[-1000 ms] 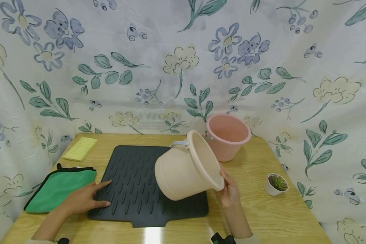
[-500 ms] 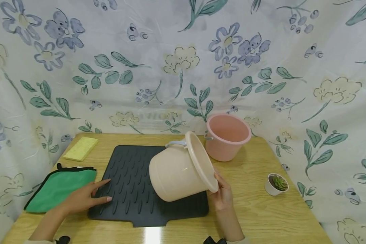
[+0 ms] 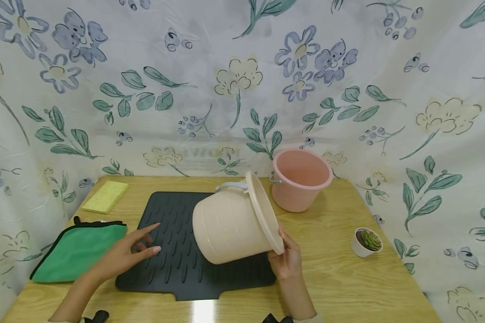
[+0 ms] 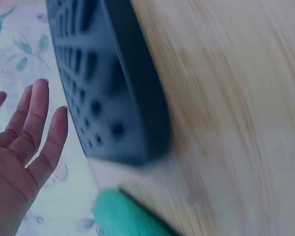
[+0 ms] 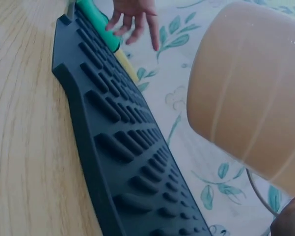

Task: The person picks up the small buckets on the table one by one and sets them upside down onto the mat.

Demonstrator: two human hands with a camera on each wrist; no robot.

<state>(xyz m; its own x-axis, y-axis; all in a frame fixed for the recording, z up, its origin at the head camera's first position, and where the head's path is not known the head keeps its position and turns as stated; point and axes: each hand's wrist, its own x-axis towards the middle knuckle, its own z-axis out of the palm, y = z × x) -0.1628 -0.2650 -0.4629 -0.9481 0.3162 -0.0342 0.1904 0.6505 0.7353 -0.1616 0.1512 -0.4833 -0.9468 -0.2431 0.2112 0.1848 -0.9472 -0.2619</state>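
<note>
A cream bucket (image 3: 232,224) is tilted on its side above the dark ribbed mat (image 3: 165,264), its mouth facing right. My right hand (image 3: 287,258) grips the bucket's rim at the lower right. In the right wrist view the bucket (image 5: 250,88) hangs clear of the mat (image 5: 132,162), and a thin wire handle shows below it. My left hand (image 3: 129,251) holds nothing; its fingers are spread above the mat's left part, pointing toward the bucket's base. The left wrist view shows that hand (image 4: 24,142) with its fingers apart.
A pink bucket (image 3: 295,197) stands upright at the back right. At the right is a small potted succulent (image 3: 365,242). A green cloth (image 3: 77,251) with black edging and a yellow sponge (image 3: 105,197) lie at the left. A floral curtain (image 3: 202,112) hangs behind the wooden table (image 3: 339,282).
The right hand has carried the cream bucket leftward over the mat. The left hand has lifted from the mat's left edge and moved right, toward the bucket.
</note>
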